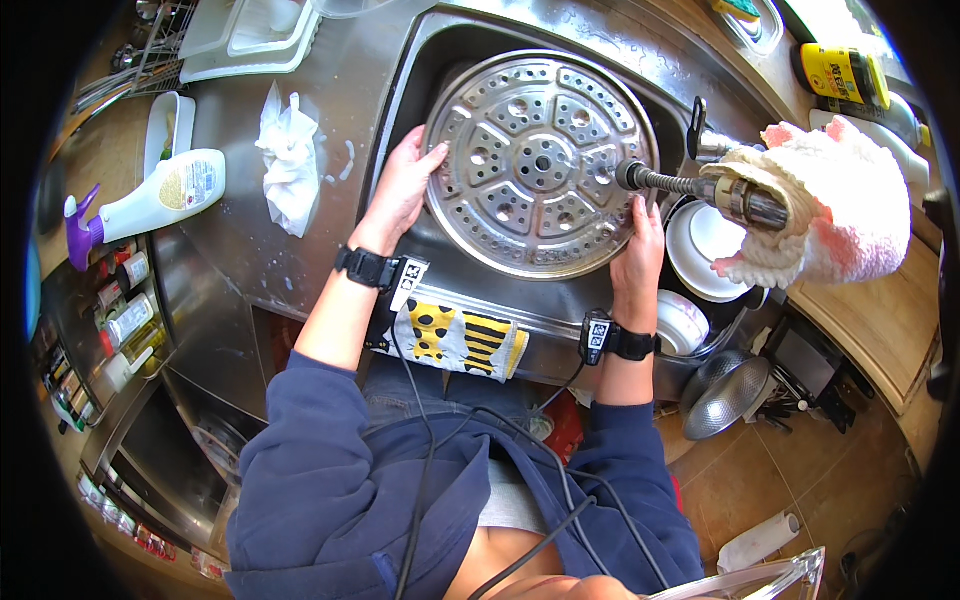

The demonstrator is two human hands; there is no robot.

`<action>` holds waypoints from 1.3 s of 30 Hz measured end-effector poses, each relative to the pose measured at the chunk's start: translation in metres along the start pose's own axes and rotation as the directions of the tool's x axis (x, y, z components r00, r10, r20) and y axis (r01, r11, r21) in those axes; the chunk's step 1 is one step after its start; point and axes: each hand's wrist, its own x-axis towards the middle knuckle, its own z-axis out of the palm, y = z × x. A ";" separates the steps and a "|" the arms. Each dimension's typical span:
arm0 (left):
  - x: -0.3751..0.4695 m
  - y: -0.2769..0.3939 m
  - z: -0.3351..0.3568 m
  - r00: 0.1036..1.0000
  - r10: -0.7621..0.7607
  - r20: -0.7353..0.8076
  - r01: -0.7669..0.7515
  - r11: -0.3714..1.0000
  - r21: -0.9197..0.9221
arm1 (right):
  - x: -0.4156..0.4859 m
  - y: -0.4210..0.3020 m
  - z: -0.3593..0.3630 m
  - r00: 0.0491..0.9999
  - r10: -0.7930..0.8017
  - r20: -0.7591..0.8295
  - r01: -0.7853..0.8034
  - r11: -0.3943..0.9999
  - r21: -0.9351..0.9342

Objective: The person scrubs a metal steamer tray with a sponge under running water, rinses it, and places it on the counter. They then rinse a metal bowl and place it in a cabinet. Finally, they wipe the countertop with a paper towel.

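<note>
A round perforated metal steamer rack (517, 236) is held level over the sink (397, 247), one hand at each side. My left hand (405, 176) grips its left rim, the thumb on top. At the lower right rim, my right hand (641, 240) holds it with the fingers partly hidden. The flexible faucet spout (664, 180) reaches over the rack's right part. A pink and white cloth (855, 202) drapes over the faucet. White bowls (705, 240) stand at the sink's right side, close to my right hand.
A crumpled white plastic bag (289, 161) and a spray bottle (161, 195) lie on the left counter. White plastic trays (255, 45) are at the back left. A patterned towel (457, 337) hangs over the front edge. A yellow-labelled jar (836, 73) stands back right.
</note>
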 end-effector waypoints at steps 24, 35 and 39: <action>0.017 -0.009 0.030 0.987 0.109 -0.119 -0.126 0.982 -0.141 | 0.038 0.032 0.003 0.995 -0.098 0.002 0.095 0.969 0.228; -0.027 0.017 0.012 0.998 0.031 0.048 -0.027 0.996 -0.085 | 0.023 0.034 -0.004 0.996 0.084 -0.004 -0.082 0.978 0.191; -0.022 0.010 0.007 0.986 -0.155 0.062 0.158 0.986 -0.056 | 0.006 0.001 -0.012 0.987 0.044 0.154 -0.060 0.993 0.102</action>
